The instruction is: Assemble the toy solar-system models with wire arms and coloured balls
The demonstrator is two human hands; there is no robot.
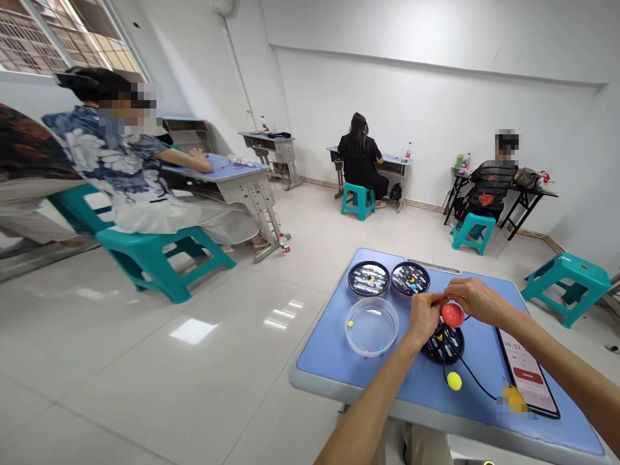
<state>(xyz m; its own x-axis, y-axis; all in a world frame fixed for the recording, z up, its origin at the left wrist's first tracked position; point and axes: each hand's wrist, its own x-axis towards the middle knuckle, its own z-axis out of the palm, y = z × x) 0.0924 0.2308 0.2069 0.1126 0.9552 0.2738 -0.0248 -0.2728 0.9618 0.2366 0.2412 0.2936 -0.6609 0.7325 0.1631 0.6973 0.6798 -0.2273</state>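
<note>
My left hand (425,318) and my right hand (473,301) meet with fingertips pinched together above a glossy red ball (453,315). They appear closed on a thin black cord whose ends show beside the ball; the exact pinch point is hidden by my fingers. Under the hands lies a round black printed disc (443,352). Its black cord (477,379) runs toward the front right. A yellow ball (454,381) rests on the tabletop just in front of the disc. Left of my left hand stands a clear round plastic tub (372,349) with a few tiny coloured pieces inside.
Two round black containers (369,279) with printed tops sit at the back of the blue desk (329,349). A phone (530,381) showing a timer lies at right, near a pixelated yellow thing (513,398). Teal stools (569,278) and several seated people are around.
</note>
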